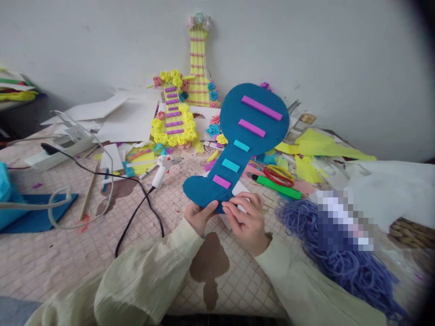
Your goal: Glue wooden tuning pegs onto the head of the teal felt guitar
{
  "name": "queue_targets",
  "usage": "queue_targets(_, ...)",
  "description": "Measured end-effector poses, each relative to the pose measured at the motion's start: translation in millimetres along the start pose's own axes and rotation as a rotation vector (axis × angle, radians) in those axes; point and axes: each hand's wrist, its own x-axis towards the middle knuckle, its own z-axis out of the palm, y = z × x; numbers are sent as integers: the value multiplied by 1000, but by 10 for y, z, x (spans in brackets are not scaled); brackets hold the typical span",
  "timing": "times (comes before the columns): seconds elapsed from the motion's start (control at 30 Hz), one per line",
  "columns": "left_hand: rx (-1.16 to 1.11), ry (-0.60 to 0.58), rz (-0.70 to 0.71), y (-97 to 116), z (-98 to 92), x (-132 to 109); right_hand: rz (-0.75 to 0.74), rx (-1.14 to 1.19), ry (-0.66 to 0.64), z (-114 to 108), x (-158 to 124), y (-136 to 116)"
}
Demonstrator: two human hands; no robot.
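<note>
A dark blue guitar-shaped cutout is held up over the table, its round end tilted up and to the right. Purple and light blue strips lie across its face. My left hand grips its lower end, thumb on the front and fingers behind. My right hand pinches the lower right edge with thumb and fingertips; part of its grip is hidden. To the left, a white glue gun rests on the table. Right of the cutout lie a green utility knife and red-handled scissors.
Two yellow paper instruments, a smaller one and a taller one, lean near the wall. A power strip with cables sits left. Purple yarn heaps at right. Yellow paper scraps lie behind. Blue sheet lies far left.
</note>
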Motion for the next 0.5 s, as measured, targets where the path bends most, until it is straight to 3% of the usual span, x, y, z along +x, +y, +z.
queue_targets(0.1,130,-33,88,-20,-56,17,4,36,12,-16,-8,19)
queue_targets(0.3,634,-22,370,133,-40,-61,-13,269,-28,-68,-33,137)
queue_targets(0.5,721,0,402,193,9,-129,62,306,-1,-73,-13,115)
